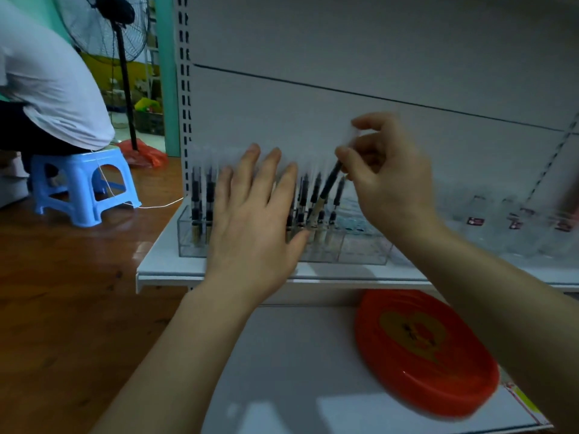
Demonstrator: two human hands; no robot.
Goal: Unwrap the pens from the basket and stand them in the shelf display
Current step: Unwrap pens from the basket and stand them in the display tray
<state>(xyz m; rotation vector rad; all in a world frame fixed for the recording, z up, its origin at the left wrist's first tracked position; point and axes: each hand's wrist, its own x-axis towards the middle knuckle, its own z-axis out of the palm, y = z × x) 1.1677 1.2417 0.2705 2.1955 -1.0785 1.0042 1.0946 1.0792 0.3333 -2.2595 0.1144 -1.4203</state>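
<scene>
- While the left hand lies flat at the centre of the frame, fingers straight and spread against the row of standing pens, it seems to hold them back so they do not topple as another goes in.
- The right hand, right of centre, pinches a dark pen near its top between thumb and fingertips; the pen is tilted, its pale lower end down among the others in the clear display box.
- The tilt probably lets the tip find a free gap at the right end of the row.
- The box sits on the white shelf, its right compartments apparently unfilled, so more pens likely remain.
- A red basket rests on the lower shelf at lower right; its contents cannot be made out.
- At upper left, a person sits on a blue stool beside a standing fan.
</scene>
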